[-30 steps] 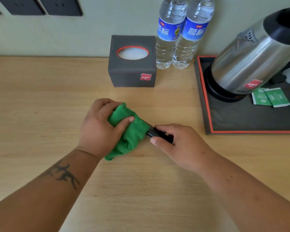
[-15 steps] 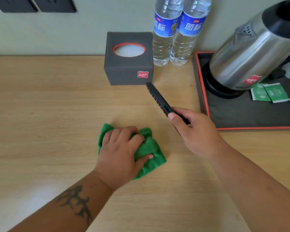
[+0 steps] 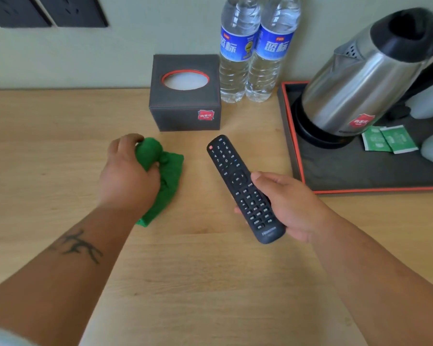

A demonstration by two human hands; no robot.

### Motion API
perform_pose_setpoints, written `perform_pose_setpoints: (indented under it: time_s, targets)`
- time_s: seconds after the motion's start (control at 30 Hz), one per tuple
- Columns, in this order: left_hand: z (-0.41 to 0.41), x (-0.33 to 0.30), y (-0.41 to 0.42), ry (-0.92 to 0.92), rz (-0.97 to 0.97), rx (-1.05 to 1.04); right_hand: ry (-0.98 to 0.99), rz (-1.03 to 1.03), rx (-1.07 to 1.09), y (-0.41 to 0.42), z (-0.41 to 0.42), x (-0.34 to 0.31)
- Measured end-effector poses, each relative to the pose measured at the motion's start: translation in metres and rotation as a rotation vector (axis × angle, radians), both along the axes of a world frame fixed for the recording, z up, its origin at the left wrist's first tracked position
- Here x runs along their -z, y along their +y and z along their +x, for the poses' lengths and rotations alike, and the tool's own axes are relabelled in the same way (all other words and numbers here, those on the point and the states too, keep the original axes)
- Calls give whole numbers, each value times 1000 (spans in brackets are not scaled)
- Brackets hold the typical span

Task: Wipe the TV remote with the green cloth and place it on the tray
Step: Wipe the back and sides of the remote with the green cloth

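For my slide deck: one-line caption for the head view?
Right hand holds the TV remote buttons-up beside the tray; left hand grips the green cloth.

kettle (image 3: 360, 78): glossy metal | cloth (image 3: 170, 171): soft fabric | desk (image 3: 210, 283): matt wood

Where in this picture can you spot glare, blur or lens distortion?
Head view: bright glare streaks the steel kettle; the wide lens leans the kettle and the water bottles; the remote's buttons are sharp, but its lower label is soft; the cloth is slightly smeared.
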State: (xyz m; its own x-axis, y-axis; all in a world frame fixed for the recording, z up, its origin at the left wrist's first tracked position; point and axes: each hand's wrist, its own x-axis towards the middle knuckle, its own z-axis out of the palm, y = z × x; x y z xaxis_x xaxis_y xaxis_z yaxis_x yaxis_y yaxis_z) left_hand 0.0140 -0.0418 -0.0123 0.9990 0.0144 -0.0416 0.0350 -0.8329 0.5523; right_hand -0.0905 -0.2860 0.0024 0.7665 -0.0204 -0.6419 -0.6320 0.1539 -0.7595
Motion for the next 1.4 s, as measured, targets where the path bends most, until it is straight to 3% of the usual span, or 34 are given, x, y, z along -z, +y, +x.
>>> perform_pose_setpoints:
  time_s: [0.2, 0.43, 0.6, 0.67, 0.97, 1.03, 1.13, 1.23, 1.33, 1.4]
  targets:
    - [-34, -15, 18, 52, -305, -122, -57, -311, -141, 17, 8, 8]
    - [-36, -20, 36, 212, -607, -159, -185, -496, -310, 33, 11, 9]
    - [-34, -15, 50, 259, -775, -175, -486, -1030, -643, 46, 11, 8]
    - [-33, -14, 52, 275, -808, -164, -505, -1094, -692, 51, 12, 12]
    - [-21, -18, 51, 398, -986, -224, -494, -1066, -676, 48, 10, 23]
    - [-18, -22, 49, 445, -1089, -256, -449, -901, -579, 45, 10, 11]
    - [-18, -31, 31, 474, -1172, -213, -424, -429, -308, 47, 17, -11]
    - [-26, -32, 3, 469, -1134, -61, -401, -90, -264, 60, 30, -24]
    - [-31, -25, -9, 586, -1121, 130, -393, -71, -137, 71, 37, -22]
    - [-32, -15, -2, 530, -1020, 212, -373, -138, 4, 62, 40, -16]
